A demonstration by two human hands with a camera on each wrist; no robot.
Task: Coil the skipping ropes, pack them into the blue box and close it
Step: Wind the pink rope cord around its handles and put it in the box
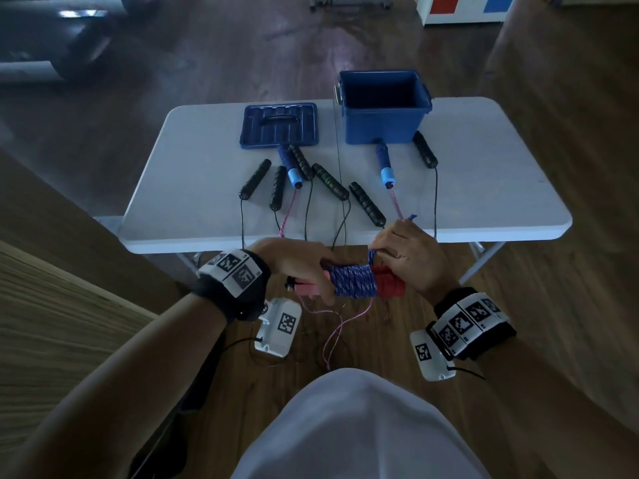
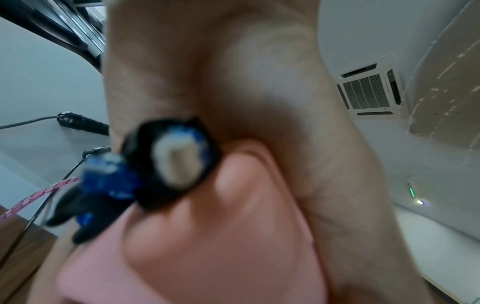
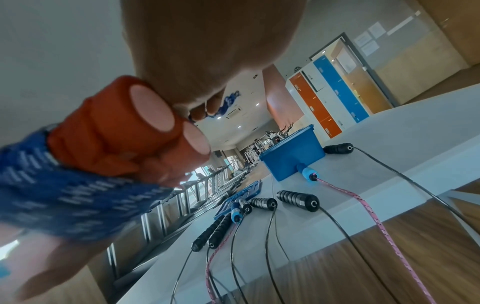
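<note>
Two hands hold one bundle short of the white table's (image 1: 501, 174) near edge: left hand (image 1: 294, 261) wraps the pink handle ends (image 1: 307, 286), right hand (image 1: 411, 254) pinches the blue rope (image 1: 352, 280) wound around them beside the red grips (image 1: 390, 283). Open blue box (image 1: 383, 126) stands on the table's far side, lid (image 1: 280, 124) beside it.

Both forearms reach forward and angle inward, the hands meeting near the body. The left hand (image 1: 297, 264) is knuckles up, its fingers curled round the left end of a bundle. The right hand (image 1: 409, 254) (also back up) pinches at the bundle's top with bent fingers (image 3: 205, 109).
</note>
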